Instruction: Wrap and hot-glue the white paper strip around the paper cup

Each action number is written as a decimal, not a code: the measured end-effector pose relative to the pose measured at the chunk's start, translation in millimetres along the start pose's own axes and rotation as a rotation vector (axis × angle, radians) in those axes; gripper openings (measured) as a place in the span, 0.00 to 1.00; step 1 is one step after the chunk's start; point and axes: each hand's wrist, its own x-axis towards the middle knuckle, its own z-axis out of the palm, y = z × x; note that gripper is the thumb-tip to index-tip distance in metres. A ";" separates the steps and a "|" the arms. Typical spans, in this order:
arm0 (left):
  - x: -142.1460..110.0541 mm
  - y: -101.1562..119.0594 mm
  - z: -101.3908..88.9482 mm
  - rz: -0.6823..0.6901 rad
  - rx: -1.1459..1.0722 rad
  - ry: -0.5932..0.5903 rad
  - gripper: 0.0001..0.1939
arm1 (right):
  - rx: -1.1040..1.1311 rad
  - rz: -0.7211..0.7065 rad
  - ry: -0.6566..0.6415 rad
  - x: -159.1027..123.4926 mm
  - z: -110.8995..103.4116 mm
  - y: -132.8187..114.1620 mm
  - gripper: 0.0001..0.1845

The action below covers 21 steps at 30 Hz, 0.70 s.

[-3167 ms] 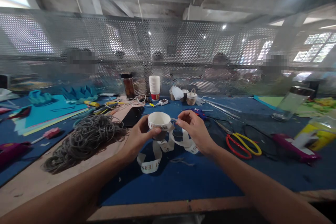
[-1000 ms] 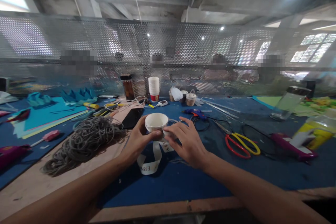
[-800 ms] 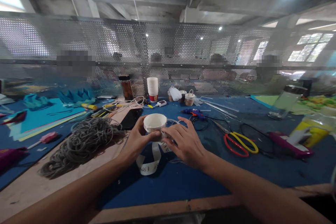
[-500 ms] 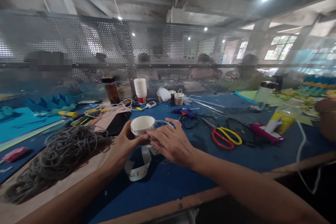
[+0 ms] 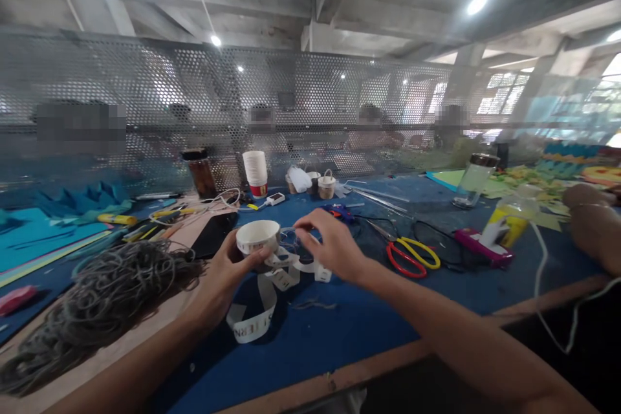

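Observation:
My left hand point(image 5: 235, 266) is closed round a small white paper cup point(image 5: 259, 237), its open mouth tilted up and its thumb across the front. A white printed ribbon point(image 5: 252, 328) trails under the cup and curls over the blue tabletop, with more loops to the right. To the right of the cup, my right hand point(image 5: 334, 249) is raised with bent fingers and thumb close together. A thin pale strand point(image 5: 287, 230) runs from beside the cup to these fingertips and seems pinched there. Behind this hand lies a blue glue gun point(image 5: 339, 212), partly hidden.
Red-and-yellow-handled scissors point(image 5: 412, 257) and a magenta tool point(image 5: 482, 249) lie on the right. A bundle of grey cord point(image 5: 130, 284) fills the left, near a black phone point(image 5: 216, 233). Stacked paper cups point(image 5: 255, 173) and a dark jar point(image 5: 200, 171) stand behind.
My right hand has drawn back from the cup's side and risen slightly, uncovering more ribbon. My left hand still holds the cup. The whole view has shifted a little.

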 end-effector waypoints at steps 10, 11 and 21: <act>-0.8 1.9 1.2 -0.049 -0.002 0.017 0.32 | -0.395 0.681 -0.347 27.0 -36.6 123.2 0.17; -1.0 2.1 1.2 -0.053 -0.007 0.011 0.32 | -0.384 0.711 -0.378 26.6 -34.9 128.8 0.17; -2.6 3.7 1.6 -0.062 -0.011 0.003 0.32 | -0.031 0.845 -0.324 21.9 -35.0 144.1 0.18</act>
